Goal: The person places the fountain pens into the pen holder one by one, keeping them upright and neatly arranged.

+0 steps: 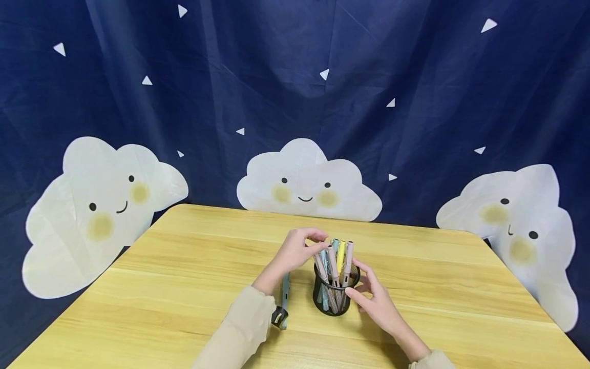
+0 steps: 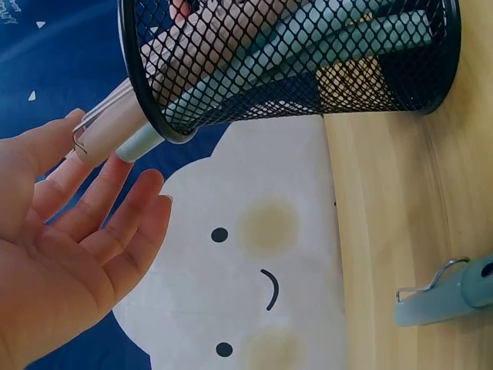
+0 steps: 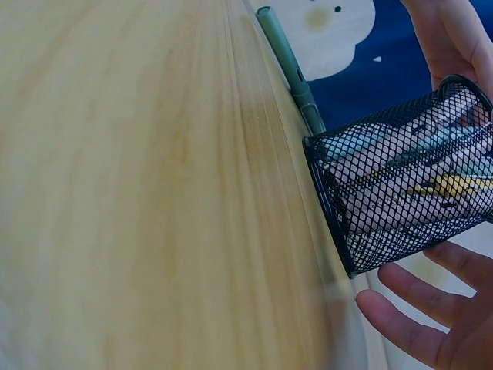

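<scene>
A black mesh pen cup (image 1: pixel 331 301) stands on the wooden table (image 1: pixel 184 287) and holds several pastel pens (image 1: pixel 340 256). My left hand (image 1: pixel 317 240) hovers at the pen tops with its fingers relaxed. In the left wrist view that hand (image 2: pixel 85 231) shows an open palm, fingertips beside a pink pen's clip (image 2: pixel 104 127) sticking out of the cup (image 2: pixel 308 62). My right hand (image 1: pixel 364 287) sits spread against the cup's right side. The right wrist view shows its fingers (image 3: pixel 431 316) straight next to the cup (image 3: pixel 400 185). Neither hand holds anything.
A grey-blue pen (image 1: pixel 286 294) lies on the table just left of the cup, beside my left forearm; the same pen appears in the wrist views (image 2: pixel 454 293) (image 3: pixel 289 62). A dark blue cloth with white clouds (image 1: pixel 306 184) hangs behind the table.
</scene>
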